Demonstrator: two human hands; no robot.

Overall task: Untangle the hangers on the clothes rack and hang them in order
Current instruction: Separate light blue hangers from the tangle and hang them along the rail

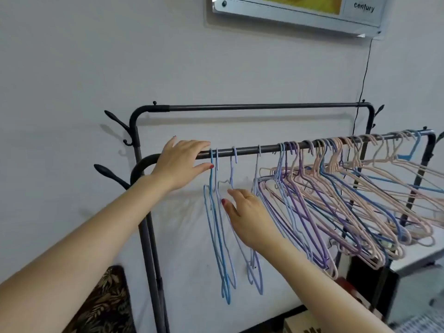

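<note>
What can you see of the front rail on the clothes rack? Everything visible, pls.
The front rail is a thin, dark, round bar, metal by its look, running slightly uphill from a curved left corner to a bend at the right post. The left hand rests on its left end, fingers draped over the top. Beside that hand a few blue and lilac hangers hang spaced apart. Further right, a dense bunch of pink, purple and blue hangers crowds the bar, splayed and overlapping. A second, bare rail runs behind and above.

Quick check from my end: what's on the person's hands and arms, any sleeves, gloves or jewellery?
No gloves and no sleeves in view: both forearms are bare. The left hand has red-painted nails. The right hand has red nail polish too, and a thin gold-coloured ring on one finger. No watch or bracelet shows.
</note>
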